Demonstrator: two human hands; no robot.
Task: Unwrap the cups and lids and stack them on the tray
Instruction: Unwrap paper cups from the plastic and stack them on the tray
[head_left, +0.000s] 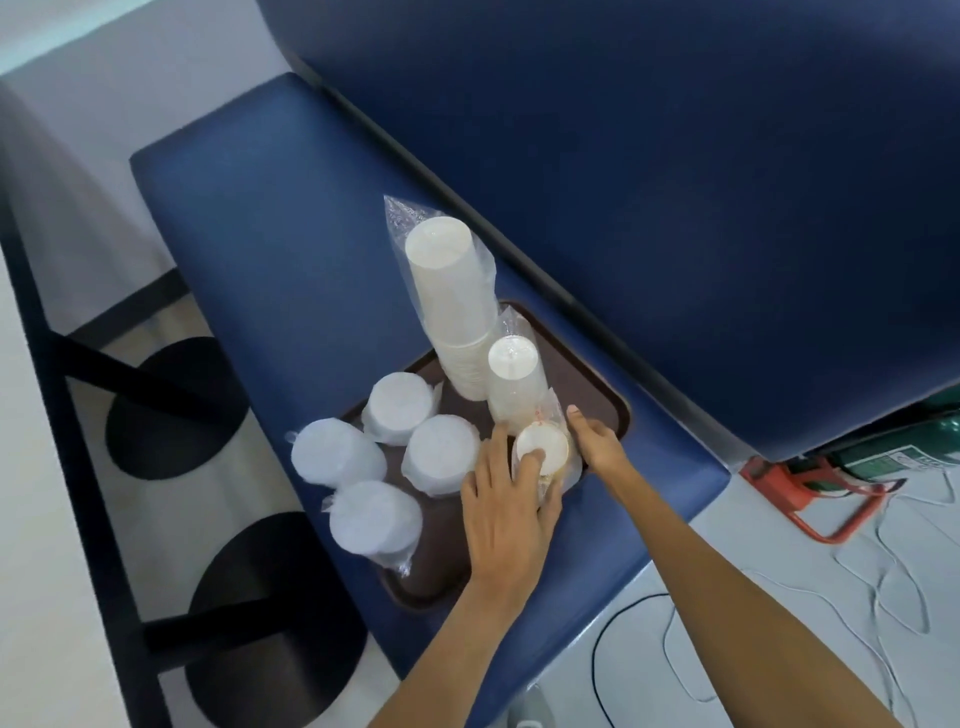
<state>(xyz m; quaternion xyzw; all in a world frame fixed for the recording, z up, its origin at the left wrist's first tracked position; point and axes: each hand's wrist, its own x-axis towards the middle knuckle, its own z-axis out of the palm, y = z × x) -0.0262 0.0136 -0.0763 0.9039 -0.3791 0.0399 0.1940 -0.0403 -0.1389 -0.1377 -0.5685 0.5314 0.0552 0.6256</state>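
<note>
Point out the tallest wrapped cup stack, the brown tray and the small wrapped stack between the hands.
tallest wrapped cup stack (457, 312), head view, on its side wall.
brown tray (421, 592), head view, on its near corner rim.
small wrapped stack (548, 440), head view, on its white top.

This looks like a café or fast-food dining area. The surface (249, 218) is a padded blue booth seat with a tall matching backrest (623, 156). A brown serving tray (608, 400) on it carries plastic-wrapped sleeves of paper cups (447, 291) and lids (441, 452). Round black pedestal bases (171, 410) stand on the floor beside it.
</note>
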